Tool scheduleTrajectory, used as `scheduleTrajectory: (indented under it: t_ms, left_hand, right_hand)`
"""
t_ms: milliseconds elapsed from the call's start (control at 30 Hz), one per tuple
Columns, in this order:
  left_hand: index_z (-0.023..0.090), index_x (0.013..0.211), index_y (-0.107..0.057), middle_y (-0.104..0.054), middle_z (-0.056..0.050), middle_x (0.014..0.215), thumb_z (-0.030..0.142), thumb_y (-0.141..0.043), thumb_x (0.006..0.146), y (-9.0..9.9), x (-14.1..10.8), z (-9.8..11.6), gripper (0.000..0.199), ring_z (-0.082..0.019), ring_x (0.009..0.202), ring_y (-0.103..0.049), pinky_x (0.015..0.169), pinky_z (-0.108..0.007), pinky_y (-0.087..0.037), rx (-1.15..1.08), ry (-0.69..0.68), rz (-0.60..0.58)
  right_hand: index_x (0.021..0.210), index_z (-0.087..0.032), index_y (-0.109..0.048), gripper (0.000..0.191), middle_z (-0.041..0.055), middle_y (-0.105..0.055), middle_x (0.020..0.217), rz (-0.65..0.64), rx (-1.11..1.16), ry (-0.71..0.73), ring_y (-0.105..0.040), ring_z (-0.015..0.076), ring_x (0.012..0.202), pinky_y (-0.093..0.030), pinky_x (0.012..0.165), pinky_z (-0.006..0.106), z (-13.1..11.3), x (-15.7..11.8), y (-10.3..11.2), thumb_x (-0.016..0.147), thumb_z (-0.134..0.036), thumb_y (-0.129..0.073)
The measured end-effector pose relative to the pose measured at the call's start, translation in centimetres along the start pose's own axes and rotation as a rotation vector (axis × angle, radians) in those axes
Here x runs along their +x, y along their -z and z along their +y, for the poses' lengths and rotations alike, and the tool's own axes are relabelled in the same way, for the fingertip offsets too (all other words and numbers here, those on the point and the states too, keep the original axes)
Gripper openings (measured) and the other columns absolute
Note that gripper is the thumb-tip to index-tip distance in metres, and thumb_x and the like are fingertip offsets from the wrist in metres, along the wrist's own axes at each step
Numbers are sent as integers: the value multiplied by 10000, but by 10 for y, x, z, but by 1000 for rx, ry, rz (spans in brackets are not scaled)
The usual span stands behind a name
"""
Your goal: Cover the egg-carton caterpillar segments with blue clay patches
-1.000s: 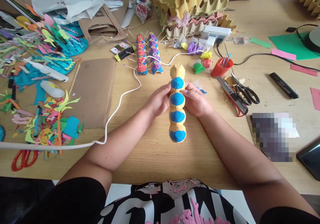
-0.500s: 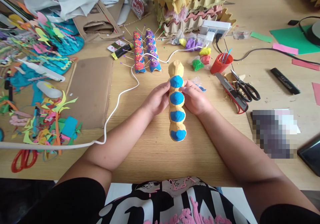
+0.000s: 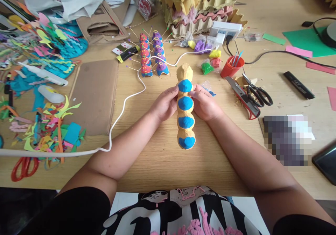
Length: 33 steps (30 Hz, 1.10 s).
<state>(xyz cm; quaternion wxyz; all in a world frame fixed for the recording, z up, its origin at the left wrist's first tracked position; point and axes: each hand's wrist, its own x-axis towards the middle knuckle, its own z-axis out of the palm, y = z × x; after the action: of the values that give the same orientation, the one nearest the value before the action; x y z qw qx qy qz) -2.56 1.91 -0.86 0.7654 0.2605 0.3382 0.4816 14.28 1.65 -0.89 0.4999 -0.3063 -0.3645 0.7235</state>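
A yellow egg-carton strip (image 3: 186, 112) stands out in the middle of the head view, pointing away from me. Its far bump is plain yellow; the several nearer ones carry blue patches. My left hand (image 3: 167, 104) grips its left edge near the far end, fingers closed. On the right edge, at about the same height, my right hand (image 3: 204, 102) pinches it. Beyond the strip are a red-and-blue bumpy strip (image 3: 146, 55) and a purple-and-blue one (image 3: 159, 53), both with pins stuck in them.
Egg trays (image 3: 199, 7) are stacked at the back. To the right are a red cup (image 3: 232, 66), a utility knife (image 3: 244, 98) and black scissors (image 3: 257, 92). A white cable (image 3: 123, 105) crosses the table; cardboard (image 3: 93, 97), paper scraps and red scissors (image 3: 25, 168) lie left.
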Motion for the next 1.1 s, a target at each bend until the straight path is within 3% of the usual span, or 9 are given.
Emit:
scheduleTrajectory:
  t_ms: [200,400,533,833,1100]
  left_hand:
    - [313,1188,-814,-890,-71,1064,459,-645,1079,-8,-3,6,249,-390,1269,-795,1067,-541,-598,-99,97,2]
    - [284,1041,-805,-867,-60,954,432,-698,1057,-8,-4,5,184,-347,1163,-817,1039,-491,-599,-46,55,27]
    - [303,1067,-805,-847,-56,897,497,-706,1052,-5,-2,4,218,-351,1121,-822,999,-493,-610,-86,77,30]
    - [339,1137,-821,-884,-82,1046,546,-683,1041,-4,-1,2,266,-387,1235,-816,1038,-533,-606,-122,114,19]
    - [340,1180,-819,-886,-91,1051,530,-679,1038,-10,-3,5,276,-403,1230,-815,1026,-548,-605,-125,105,-8]
  right_hand:
    - [961,-251,-747,448,-20,-766,808,-52,1,9,-702,180,740,-618,748,338,-3,-3,-3,724,-520,-1015]
    - [875,-240,-714,541,-22,-763,801,45,-21,46,-678,154,722,-595,712,310,1,-2,-5,671,-592,-1071]
    - [832,-238,-713,545,-29,-751,770,68,-21,59,-652,139,685,-576,671,294,1,-2,-7,669,-613,-1075]
    - [798,-241,-716,531,-37,-716,734,83,-13,67,-637,136,676,-569,666,296,1,-2,-7,696,-636,-1057]
    - [831,-255,-741,535,-27,-701,741,88,4,23,-652,166,706,-592,692,330,2,-1,0,659,-649,-1059]
